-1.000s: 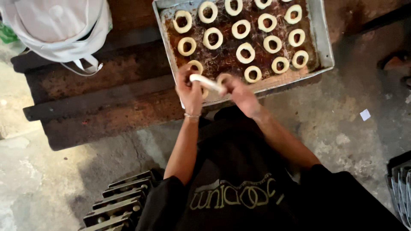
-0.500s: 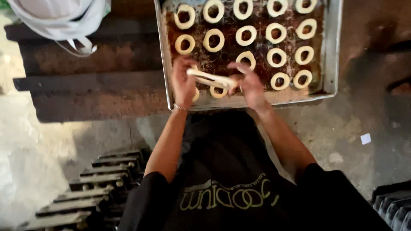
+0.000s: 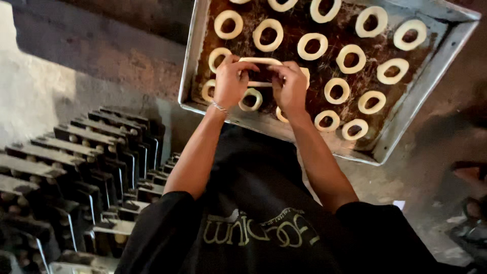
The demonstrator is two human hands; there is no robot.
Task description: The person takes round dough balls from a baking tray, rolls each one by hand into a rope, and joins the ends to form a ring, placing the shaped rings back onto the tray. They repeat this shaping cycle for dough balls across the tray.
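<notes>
Left hand (image 3: 231, 81) and right hand (image 3: 290, 86) each pinch one end of a pale dough ring (image 3: 259, 62), fingers closed on it, above the baking tray's (image 3: 188, 76) near edge among other rings.

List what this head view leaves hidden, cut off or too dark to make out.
- Dough loop held over the tray: its ends are covered by the left hand and right hand, head view.
- Ring below the right hand: mostly hidden by the wrist.
- Top row of rings: cut by the upper edge.
- Dark metal stack at left: too dim to identify, cut by the left and lower edges.
- Objects at the right edge: blurred and cropped.
</notes>
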